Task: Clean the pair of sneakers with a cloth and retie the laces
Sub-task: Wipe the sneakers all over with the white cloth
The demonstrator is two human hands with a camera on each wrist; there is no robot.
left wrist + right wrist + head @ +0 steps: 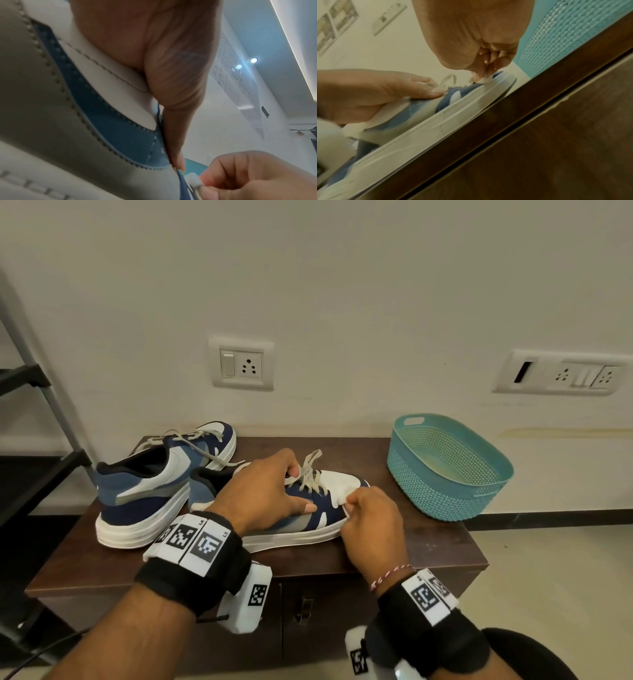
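Note:
Two blue, grey and white sneakers lie on a dark wooden cabinet top [421,542]. The near sneaker [342,482] points its toe to the right, and its pale laces [310,474] lie loose. My left hand [267,487] grips this shoe from above, fingers at the laces and thumb [171,81] on its side. My right hand [373,518] pinches a small white cloth [485,79] against the toe's side, just above the white sole [436,121]. The far sneaker [154,491] stands behind at the left with untied laces [191,440].
A teal perforated plastic basket [428,491] stands at the cabinet's right end, close to the shoe's toe. A wall with socket plates [241,364] rises right behind. A black metal rack [30,378] is at the left. Cabinet doors [305,611] sit below the front edge.

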